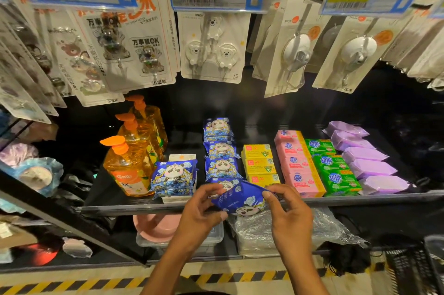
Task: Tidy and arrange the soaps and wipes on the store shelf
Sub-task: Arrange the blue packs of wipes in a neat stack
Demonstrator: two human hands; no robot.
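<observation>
Step in hand: straightening 1 blue panda wipes pack (241, 200) before it goes into its row.
Left hand (200, 213): fingers (211, 191) pinch the pack's left end, thumb underneath.
Right hand (289, 216): fingers (276, 192) pinch the right end, so both hands grasp the same pack.
Where the pack is: in the air over the front lip of the shelf (134, 207), tilted, with its panda face turned toward the person and not upright.
Its row: a column of matching panda packs (219, 148) runs back from the front edge. The nearest one is partly hidden behind the held pack.
Stray stack: more panda packs (174, 176) sit to the left, beside the orange pump bottles (132, 162), on top of a pale box.
Soaps: yellow boxes (259, 162), pink bars (298, 165), green bars (332, 167) and purple packs (367, 158) stand in neat columns to the right.
Progress: I judge the soaps largely done and the wipes only partly done.
Next move calls for: turning the pack face-up, squaring it to the column and laying it flat at the front without pushing the packs behind askew.
After that: the left stack likely needs joining to the column.
</observation>
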